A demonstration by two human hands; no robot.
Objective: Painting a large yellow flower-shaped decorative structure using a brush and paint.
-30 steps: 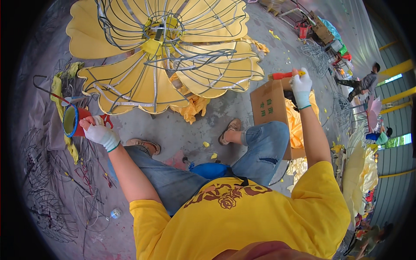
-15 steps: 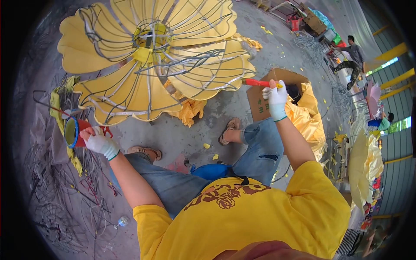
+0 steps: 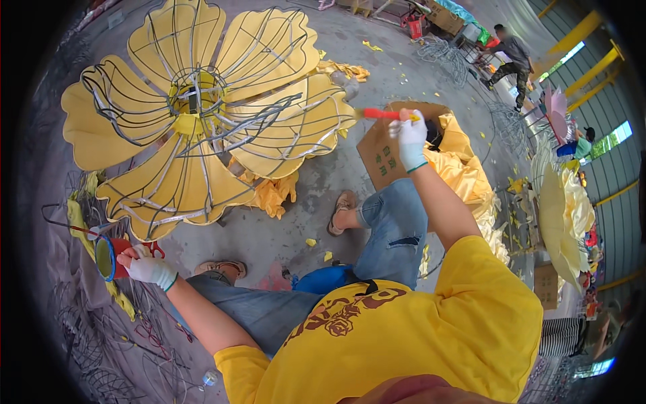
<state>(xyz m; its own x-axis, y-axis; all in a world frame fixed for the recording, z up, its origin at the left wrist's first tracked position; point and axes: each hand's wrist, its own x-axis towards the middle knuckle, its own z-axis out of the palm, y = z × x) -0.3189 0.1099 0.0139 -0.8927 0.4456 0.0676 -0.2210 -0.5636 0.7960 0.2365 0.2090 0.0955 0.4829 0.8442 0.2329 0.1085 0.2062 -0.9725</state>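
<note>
A large flower frame (image 3: 195,128) of wire, its petals covered in yellow fabric, fills the upper left. My right hand (image 3: 410,138), in a white glove, is closed around the red handle of a paintbrush (image 3: 381,114). The brush tip is at the outer edge of the right-hand petal (image 3: 296,124); whether it touches I cannot tell. My left hand (image 3: 149,265), gloved the same way, grips a red bucket (image 3: 120,258) with a blue rim below the lower left petal. The bucket is tilted, and its yellowish inside shows.
A cardboard box (image 3: 378,157) with yellow fabric (image 3: 464,168) spilling out stands by my right knee. Tangled wires (image 3: 145,337) lie on the floor at lower left. Farther off at upper right a person (image 3: 515,64) stands near wire bundles (image 3: 441,57). Yellow scraps dot the floor.
The flower frame, box and surroundings appear shifted left as my view moved. The brush in my right hand remains by the petal's edge. My left hand still grips the bucket, lower in view.
</note>
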